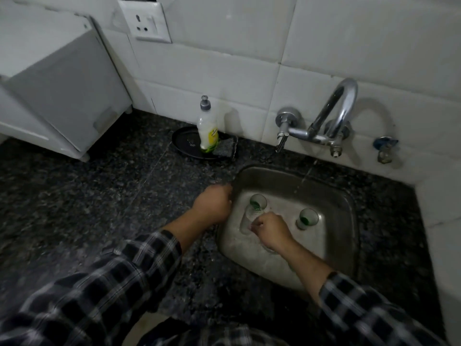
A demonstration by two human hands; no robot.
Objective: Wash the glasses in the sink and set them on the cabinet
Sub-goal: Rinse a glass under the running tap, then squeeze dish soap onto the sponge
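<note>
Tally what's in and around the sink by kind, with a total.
glasses: 3, all in the sink; the one at the right hand is blurred
dish soap bottle: 1
scrub pad: 1
black plate: 1
tap: 1
Total: 7

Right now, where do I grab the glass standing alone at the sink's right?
Grip the lone glass round its side wall below the rim, coming from above right: it stands upright, mouth up, and the right hand, pinching another glass, is on its left.
</note>
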